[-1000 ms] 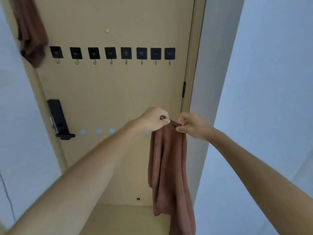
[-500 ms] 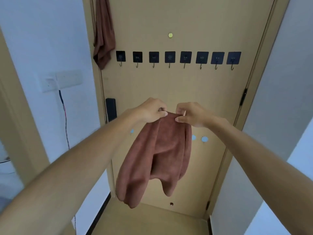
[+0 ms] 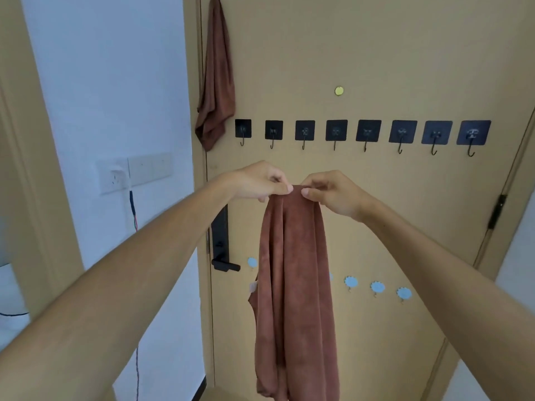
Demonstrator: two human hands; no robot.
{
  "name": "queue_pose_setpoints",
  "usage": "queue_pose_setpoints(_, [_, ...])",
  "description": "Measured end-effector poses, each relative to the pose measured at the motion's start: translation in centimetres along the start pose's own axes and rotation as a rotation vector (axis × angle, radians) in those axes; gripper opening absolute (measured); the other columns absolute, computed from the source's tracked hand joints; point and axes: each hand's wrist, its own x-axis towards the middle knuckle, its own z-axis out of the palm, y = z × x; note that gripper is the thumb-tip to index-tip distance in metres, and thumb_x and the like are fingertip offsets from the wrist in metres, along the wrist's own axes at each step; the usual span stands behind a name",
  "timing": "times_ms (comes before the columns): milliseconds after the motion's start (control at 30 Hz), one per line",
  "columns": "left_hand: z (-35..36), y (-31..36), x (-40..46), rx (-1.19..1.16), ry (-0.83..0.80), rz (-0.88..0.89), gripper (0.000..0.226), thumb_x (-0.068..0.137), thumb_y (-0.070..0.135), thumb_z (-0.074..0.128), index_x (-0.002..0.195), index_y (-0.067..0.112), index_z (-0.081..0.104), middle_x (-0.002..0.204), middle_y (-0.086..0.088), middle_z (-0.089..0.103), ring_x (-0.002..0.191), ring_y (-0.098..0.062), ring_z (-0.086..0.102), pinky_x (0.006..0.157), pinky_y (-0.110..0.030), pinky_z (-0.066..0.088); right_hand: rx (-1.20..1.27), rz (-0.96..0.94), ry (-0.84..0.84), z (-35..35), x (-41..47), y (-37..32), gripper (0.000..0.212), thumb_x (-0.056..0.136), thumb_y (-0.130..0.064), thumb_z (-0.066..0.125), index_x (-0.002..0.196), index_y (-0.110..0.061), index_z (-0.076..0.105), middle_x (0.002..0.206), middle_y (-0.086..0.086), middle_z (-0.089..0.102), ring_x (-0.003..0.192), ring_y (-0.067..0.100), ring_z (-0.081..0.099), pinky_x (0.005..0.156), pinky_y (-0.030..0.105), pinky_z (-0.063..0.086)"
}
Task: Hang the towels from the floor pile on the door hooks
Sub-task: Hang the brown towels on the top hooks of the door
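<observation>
Two bare hands pinch the top edge of a long rust-brown terry towel (image 3: 295,285) between thumb and fingertips: the left hand (image 3: 260,180) on its left corner, the right hand (image 3: 333,192) on its right, thumbs nearly meeting. The towel hangs straight down from that pinch in loose vertical folds, in front of the tan wooden door (image 3: 376,53) and below its row of eight black square adhesive hooks (image 3: 364,134). None of the eight carries anything. A second rust-brown towel (image 3: 217,82) hangs at the door's upper left edge, just left of the first hook. A black lever door handle (image 3: 223,247) shows beside the held towel.
</observation>
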Motion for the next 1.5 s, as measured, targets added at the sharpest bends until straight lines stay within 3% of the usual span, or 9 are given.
queue_pose_setpoints(100, [-1.5,-1.5,2.8,-0.014,0.006,-0.013,0.019,0.094,0.034,0.057,0.091,0.018,0.067,0.083,0.009,0.06,0.074,-0.009,0.052,0.071,-0.021,0.045,0.024,-0.027,0.016,-0.7,3.7,1.2,0.015,0.093,-0.011,0.056,0.093,-0.002,0.068,0.086,0.014,0.065,0.078,0.013,0.056,0.074,0.028,0.045])
queue_pose_setpoints(300, [-5.3,-2.4,9.9,-0.053,0.008,-0.036,0.021,0.092,0.012,0.052,0.078,0.022,0.065,0.087,0.006,0.062,0.083,-0.01,0.052,0.076,-0.027,0.041,0.045,-0.078,-0.011,-2.8,10.9,3.0,0.016,0.095,-0.015,0.055,0.086,-0.006,0.064,0.076,0.0,0.058,0.072,0.008,0.051,0.069,0.022,0.039])
queue_pose_setpoints(567, [-13.8,-1.0,17.9,0.075,0.196,-0.004,0.021,0.09,0.01,0.052,0.077,0.021,0.064,0.072,0.002,0.052,0.067,-0.01,0.044,0.065,-0.023,0.033,-0.028,-0.195,0.127,-8.2,22.5,2.6,0.021,0.095,-0.021,0.052,0.079,-0.008,0.06,0.075,0.001,0.055,0.071,0.013,0.046,0.068,0.029,0.037])
queue_pose_setpoints(700, [-18.2,-0.2,20.7,0.073,0.302,-0.02,0.015,0.093,0.009,0.049,0.089,0.013,0.063,0.057,-0.001,0.051,0.048,-0.01,0.046,0.054,-0.022,0.042,-0.112,-0.255,0.232,-10.6,28.0,0.5,0.019,0.094,-0.023,0.055,0.083,-0.009,0.063,0.072,-0.003,0.057,0.063,0.008,0.047,0.061,0.022,0.036])
queue_pose_setpoints(833, [-22.4,-0.4,23.3,0.02,0.374,0.009,0.014,0.095,0.006,0.045,0.097,0.003,0.058,0.072,-0.008,0.055,0.052,-0.014,0.052,0.058,-0.027,0.049,-0.162,-0.311,0.325,-12.8,33.1,-1.6,0.015,0.093,-0.021,0.056,0.081,-0.015,0.063,0.074,-0.003,0.057,0.062,0.008,0.047,0.058,0.02,0.035])
queue_pose_setpoints(1000, [-27.8,-2.6,26.6,0.078,0.544,0.12,0.016,0.096,0.012,0.048,0.102,0.005,0.061,0.077,-0.011,0.06,0.062,-0.015,0.058,0.064,-0.025,0.052,-0.229,-0.395,0.439,-14.0,38.9,-4.1,0.008,0.093,-0.012,0.05,0.093,-0.015,0.058,0.082,-0.005,0.057,0.072,0.009,0.052,0.06,0.02,0.039])
queue_pose_setpoints(1167, [-32.8,-4.4,30.4,0.137,0.694,0.259,0.016,0.093,0.008,0.05,0.084,0.016,0.06,0.078,-0.012,0.062,0.064,-0.017,0.06,0.062,-0.024,0.052,-0.315,-0.442,0.575,-14.8,44.8,-6.0,0.011,0.093,-0.01,0.046,0.094,-0.015,0.055,0.082,-0.006,0.057,0.072,0.008,0.051,0.058,0.02,0.04])
queue_pose_setpoints(1367, [-38.1,-5.6,35.9,0.219,0.921,0.41,0.019,0.091,0.008,0.05,0.08,0.018,0.061,0.061,-0.001,0.06,0.057,-0.012,0.059,0.059,-0.021,0.045,-0.424,-0.489,0.778,-16.1,52.7,-7.7,0.013,0.091,-0.006,0.047,0.092,-0.013,0.058,0.088,0.003,0.061,0.079,0.015,0.054,0.061,0.019,0.042])
queue_pose_setpoints(1500, [-40.8,-6.3,39.5,0.265,1.095,0.465,0.017,0.09,0.009,0.051,0.083,0.018,0.064,0.067,0.012,0.054,0.073,-0.009,0.054,0.057,-0.011,0.035,-0.513,-0.518,0.902,-17.1,57.1,-8.4,0.015,0.09,-0.004,0.047,0.095,-0.008,0.061,0.088,0.002,0.059,0.083,0.016,0.054,0.066,0.025,0.042])
